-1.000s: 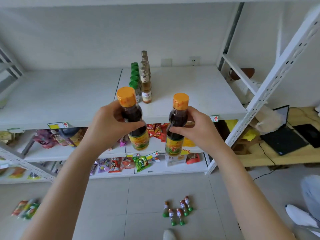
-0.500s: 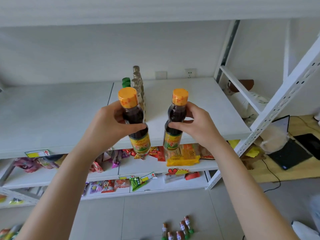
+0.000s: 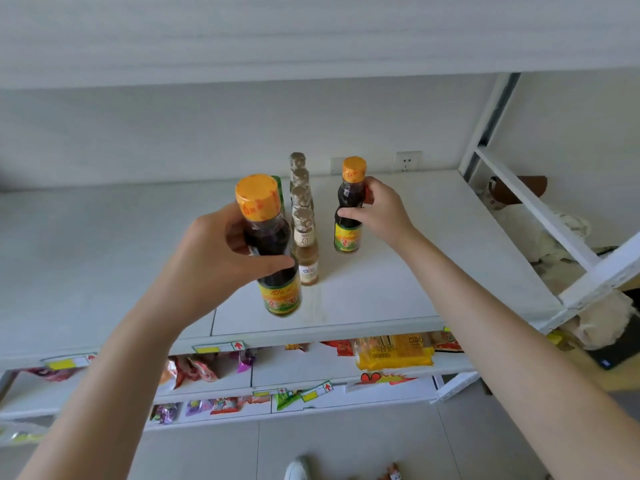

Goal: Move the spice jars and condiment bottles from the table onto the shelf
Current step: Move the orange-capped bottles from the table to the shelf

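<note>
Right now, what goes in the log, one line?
left hand: grips near bottle | right hand: grips far bottle | both: over shelf

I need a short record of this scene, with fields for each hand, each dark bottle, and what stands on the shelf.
left hand: grips the left dark bottle
left dark bottle: orange cap, over the front of the shelf
right hand: grips the right dark bottle
right dark bottle: upright, right of the pale bottles
pale bottles: four, in a row front to back
contact with shelf: cannot tell for either dark bottle
</note>
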